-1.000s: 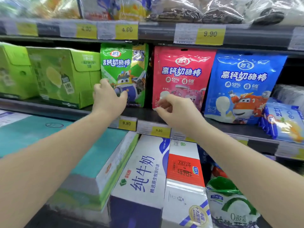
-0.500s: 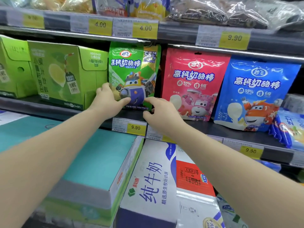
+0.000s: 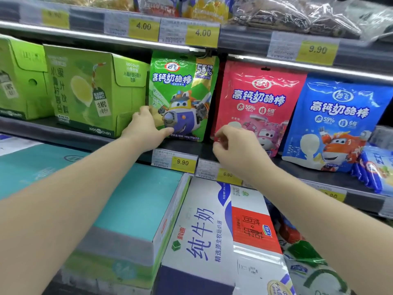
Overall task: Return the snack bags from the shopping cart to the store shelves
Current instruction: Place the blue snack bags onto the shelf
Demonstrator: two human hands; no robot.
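Note:
A green snack bag with a cartoon plane stands upright on the middle shelf. My left hand grips its lower left corner, thumb across the front. To its right stands a red snack bag, then a blue snack bag. My right hand has curled fingers pinching the red bag's bottom left corner. No shopping cart is in view.
Green drink cartons stand left of the green bag. Yellow price tags line the shelf edge. Below lie a teal box and white milk cartons. The upper shelf holds dark wrapped packs.
My right hand moved from the green bag's lower right corner over to the red bag's lower left corner. My left hand stays on the green bag.

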